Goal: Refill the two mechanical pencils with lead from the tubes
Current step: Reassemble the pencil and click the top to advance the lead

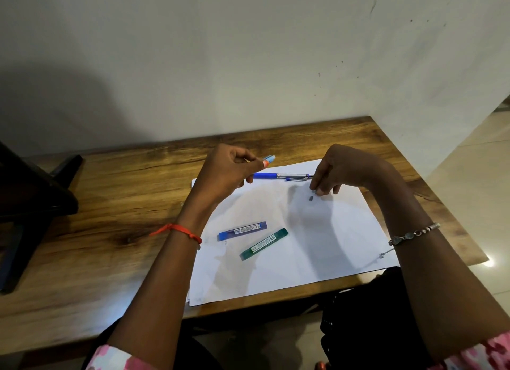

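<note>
Pencils first: our left hand [226, 170] pinched a light-blue mechanical pencil [269, 159] near its orange end, raised above the white paper [317, 245], while a blue-gripped pencil [281, 175] lay on the paper's far edge. Our right hand [339, 170] was curled, fingertips down at that pencil's rear end; whether it gripped anything we could not tell. A small grey piece [311, 198] (probably a cap or eraser, too small to confirm) sat on the paper just below those fingertips. The blue lead tube [242, 231] and green lead tube [264, 244] lay side by side, apart, in mid-sheet, both apparently closed. We judged pencils and tubes light, rigid and smooth plastic, best pinched mid-barrel; the leads inside would be brittle, so tip them out, don't squeeze.
</note>
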Demonstrator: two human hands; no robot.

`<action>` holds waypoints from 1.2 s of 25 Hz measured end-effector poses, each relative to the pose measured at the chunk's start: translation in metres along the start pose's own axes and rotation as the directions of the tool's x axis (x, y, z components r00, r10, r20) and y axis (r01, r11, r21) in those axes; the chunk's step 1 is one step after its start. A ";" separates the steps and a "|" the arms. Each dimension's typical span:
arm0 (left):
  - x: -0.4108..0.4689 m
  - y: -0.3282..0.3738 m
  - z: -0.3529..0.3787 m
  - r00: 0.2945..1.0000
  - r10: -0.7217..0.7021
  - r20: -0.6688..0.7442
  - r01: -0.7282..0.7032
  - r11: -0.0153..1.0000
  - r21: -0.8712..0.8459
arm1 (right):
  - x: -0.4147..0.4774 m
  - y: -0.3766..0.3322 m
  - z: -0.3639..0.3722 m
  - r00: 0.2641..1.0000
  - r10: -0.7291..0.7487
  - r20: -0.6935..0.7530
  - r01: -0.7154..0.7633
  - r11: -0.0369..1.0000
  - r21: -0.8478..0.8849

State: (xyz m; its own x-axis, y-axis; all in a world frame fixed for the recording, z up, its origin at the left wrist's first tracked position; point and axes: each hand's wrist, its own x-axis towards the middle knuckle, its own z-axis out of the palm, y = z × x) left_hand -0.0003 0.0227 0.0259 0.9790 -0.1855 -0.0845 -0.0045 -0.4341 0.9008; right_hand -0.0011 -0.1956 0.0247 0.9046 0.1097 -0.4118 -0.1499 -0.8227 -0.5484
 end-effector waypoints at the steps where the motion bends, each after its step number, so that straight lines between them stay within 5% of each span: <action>1: 0.000 0.000 0.000 1.000 0.000 -0.001 0.000 1.000 0.004 | 0.001 0.001 0.000 1.000 0.008 0.002 -0.008 1.000 0.006; 13: 0.002 -0.003 0.002 1.000 -0.008 0.017 0.009 1.000 -0.024 | 0.005 0.004 0.003 0.999 0.026 0.041 -0.022 0.996 -0.088; 20: 0.002 -0.006 0.006 0.987 -0.016 0.157 0.007 0.998 0.059 | 0.002 -0.015 0.006 0.923 -0.349 -0.161 0.374 0.913 0.164; 30: 0.008 -0.018 0.007 0.978 -0.004 0.207 -0.055 0.958 0.281 | 0.006 -0.015 0.008 0.918 -0.372 -0.138 0.362 0.928 -0.092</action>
State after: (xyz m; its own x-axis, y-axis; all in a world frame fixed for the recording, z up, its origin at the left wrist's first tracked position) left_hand 0.0061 0.0229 0.0063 0.9155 -0.3622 -0.1749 -0.1155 -0.6533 0.7483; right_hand 0.0034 -0.1780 0.0245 0.9411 0.3298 -0.0738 0.2252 -0.7747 -0.5908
